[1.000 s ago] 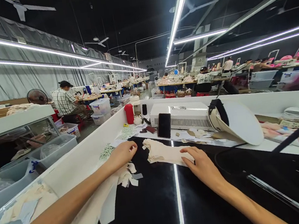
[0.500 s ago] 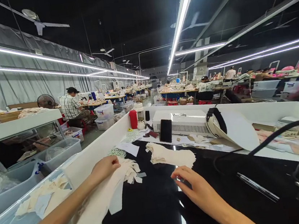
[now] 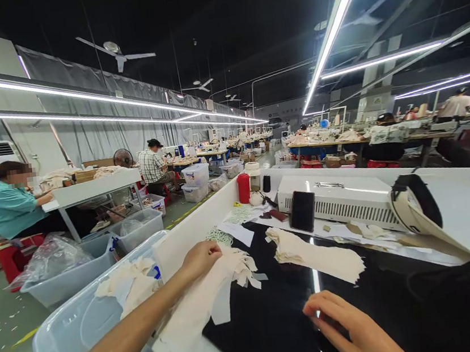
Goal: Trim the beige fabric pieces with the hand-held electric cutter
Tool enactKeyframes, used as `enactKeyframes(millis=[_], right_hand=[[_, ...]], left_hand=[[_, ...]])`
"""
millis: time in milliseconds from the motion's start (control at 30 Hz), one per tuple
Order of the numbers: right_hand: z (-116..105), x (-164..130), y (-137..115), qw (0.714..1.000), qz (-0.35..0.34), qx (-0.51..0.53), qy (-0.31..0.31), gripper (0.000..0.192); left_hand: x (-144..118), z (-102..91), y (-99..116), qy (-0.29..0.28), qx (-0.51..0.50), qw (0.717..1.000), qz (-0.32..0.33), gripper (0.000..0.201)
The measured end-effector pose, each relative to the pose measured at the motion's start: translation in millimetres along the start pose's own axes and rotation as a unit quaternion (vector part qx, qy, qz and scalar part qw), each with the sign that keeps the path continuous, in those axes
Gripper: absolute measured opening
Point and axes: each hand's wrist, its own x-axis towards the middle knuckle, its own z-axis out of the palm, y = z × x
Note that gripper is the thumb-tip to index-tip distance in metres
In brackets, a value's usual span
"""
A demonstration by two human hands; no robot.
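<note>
Cream fabric pieces on a black worktop, one hand on each side

The left hand (image 3: 200,258) is curled onto the scrap pile (image 3: 226,277); the right hand (image 3: 348,328), loosely spread, holds nothing. The folded stack (image 3: 317,254) lies beyond the right hand, running left to right; that hand's fingertips are cut off

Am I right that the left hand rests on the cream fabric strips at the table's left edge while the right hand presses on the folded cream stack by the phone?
Not quite. The head view shows the right hand apart from the folded cream stack, over the bare black table. The left hand does rest on the cream fabric strips.
</note>
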Motion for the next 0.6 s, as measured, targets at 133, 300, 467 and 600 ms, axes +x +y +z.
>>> enactKeyframes(millis=[133, 300, 467, 600], right_hand=[[4.1, -2.3, -3.7, 0.999, 0.018, 0.017, -0.022, 0.027], [11.8, 0.5, -9.5, 0.991, 0.088, 0.099, 0.021, 0.034], [15.6, 8.9, -26.8, 0.958, 0.138, 0.232, 0.098, 0.078], [15.5, 4.2, -43.8, 0.917, 0.144, 0.371, -0.013, 0.07]], left_hand=[[-4.2, -4.1, 6.0, 0.022, -0.04, 0.999, 0.014, 0.032], [-21.3, -6.0, 39.9, -0.001, -0.139, 0.987, 0.078, 0.019], [-53.8, 9.0, 91.4, -0.132, -0.259, 0.95, 0.114, 0.022], [-71.3, 23.6, 117.7, -0.202, -0.31, 0.923, 0.105, 0.025]])
